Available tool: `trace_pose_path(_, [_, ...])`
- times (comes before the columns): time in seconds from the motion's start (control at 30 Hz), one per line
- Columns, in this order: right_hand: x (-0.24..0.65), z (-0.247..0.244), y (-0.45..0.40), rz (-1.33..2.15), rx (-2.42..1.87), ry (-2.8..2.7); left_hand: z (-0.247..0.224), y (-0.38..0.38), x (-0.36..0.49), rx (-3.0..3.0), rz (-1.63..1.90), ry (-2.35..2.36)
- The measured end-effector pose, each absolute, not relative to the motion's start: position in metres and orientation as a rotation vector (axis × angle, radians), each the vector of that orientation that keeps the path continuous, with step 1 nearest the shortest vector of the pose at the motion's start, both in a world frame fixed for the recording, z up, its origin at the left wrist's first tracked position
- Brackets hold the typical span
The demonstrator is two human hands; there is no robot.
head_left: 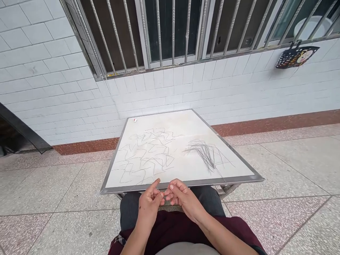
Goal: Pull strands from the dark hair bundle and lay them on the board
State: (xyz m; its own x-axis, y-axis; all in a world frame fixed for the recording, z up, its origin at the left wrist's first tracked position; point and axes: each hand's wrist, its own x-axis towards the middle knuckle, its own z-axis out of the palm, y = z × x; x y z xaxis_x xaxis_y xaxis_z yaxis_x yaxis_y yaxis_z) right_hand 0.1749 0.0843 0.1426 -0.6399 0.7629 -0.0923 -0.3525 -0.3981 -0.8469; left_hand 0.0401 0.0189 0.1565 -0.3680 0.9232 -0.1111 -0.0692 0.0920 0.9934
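Observation:
Just in front of the table's near edge, my left hand and my right hand meet with their fingertips almost touching. Each hand pinches with thumb and fingers on what looks like a thin wire, barely visible between them. Over the left half of the white tabletop lie several thin dark wires bent into wavy zigzags. To the right rests a loose bundle of straighter thin wires, some fanned out toward the table's right side.
A small white and red object sits near the far left corner of the table. Beyond stands a tiled wall with a barred window. A patterned bag hangs from the bars at right. My knees are under the table's near edge.

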Motion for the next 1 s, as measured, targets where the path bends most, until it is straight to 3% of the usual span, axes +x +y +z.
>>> trace_pose_path(0.47, [0.164, 0.135, 0.124, 1.710, -0.704, -1.381, 0.131, 0.016, 0.020, 0.829, 1.530, 1.482])
trace_pose_path(0.73, [0.165, 0.139, 0.104, 1.570, -0.453, -1.767, 0.142, 0.012, 0.025, 0.540, 1.586, 1.170])
trace_pose_path(1.0, [0.160, 0.138, 0.085, 1.782, -0.510, -1.663, 0.142, 0.016, 0.024, 0.597, 1.778, 1.273])
